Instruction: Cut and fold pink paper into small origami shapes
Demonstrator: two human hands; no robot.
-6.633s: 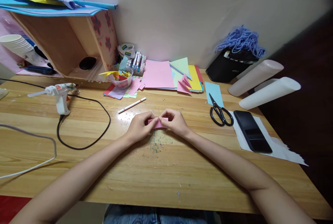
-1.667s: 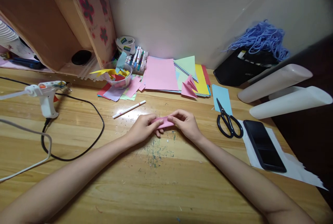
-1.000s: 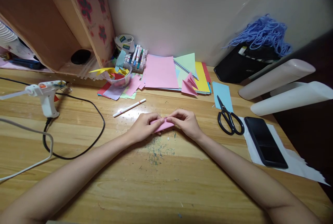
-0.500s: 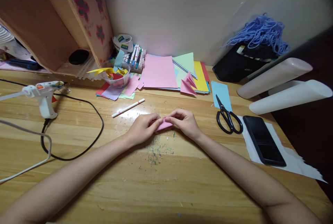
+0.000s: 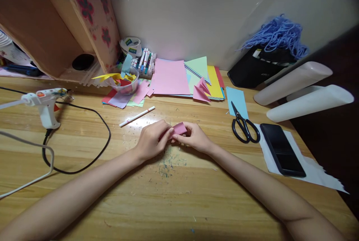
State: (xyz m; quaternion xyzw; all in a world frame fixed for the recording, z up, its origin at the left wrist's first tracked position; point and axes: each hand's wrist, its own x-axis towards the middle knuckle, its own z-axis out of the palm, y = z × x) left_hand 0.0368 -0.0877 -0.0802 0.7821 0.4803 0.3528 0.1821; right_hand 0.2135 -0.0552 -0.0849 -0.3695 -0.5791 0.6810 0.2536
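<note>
A small piece of pink paper (image 5: 179, 128) is pinched between both hands above the middle of the wooden table. My left hand (image 5: 155, 139) is closed on its left end, thumb on the near side. My right hand (image 5: 193, 136) grips the paper from the right, its thumb along the lower edge and its fingers curled behind. Fingers cover part of the paper, so its folds cannot be fully made out. Just beyond my left hand lies a white marker (image 5: 137, 116). A folded pink paper shape (image 5: 201, 90) rests on the coloured sheets farther back.
Black-handled scissors (image 5: 244, 125) and a phone (image 5: 282, 150) lie on the right, near white rolls (image 5: 308, 102). A hot glue gun (image 5: 47, 106) with its black cord (image 5: 108, 136) stands left. At the back are pink sheets (image 5: 170, 77), a tub of scraps (image 5: 126, 87) and a cardboard box (image 5: 98, 28).
The pink paper has been tilted up and now shows above the fingers. My right thumb has shifted down to its lower edge. The view has moved slightly.
</note>
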